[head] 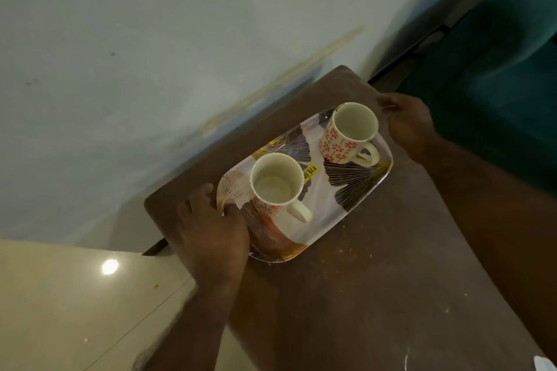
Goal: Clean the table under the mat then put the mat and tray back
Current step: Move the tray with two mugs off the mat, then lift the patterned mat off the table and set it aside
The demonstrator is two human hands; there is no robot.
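Observation:
A patterned tray [331, 190] with dark and gold leaf prints lies on a brown surface [376, 280], which may be the mat or the table; I cannot tell which. Two cream mugs with red flowers stand upright on the tray, one near its left end [277, 182] and one at its far right end [351, 132]. My left hand [211, 229] grips the tray's left end, thumb over the rim. My right hand [407, 123] holds the tray's far right end behind the second mug. White specks dot the brown surface in front of the tray.
A pale wall [150, 69] runs along the far side of the brown surface. Cream floor tiles [75, 310] show at the lower left. A dark teal piece of furniture [497, 84] stands at the right. Something white [545, 366] lies at the bottom right corner.

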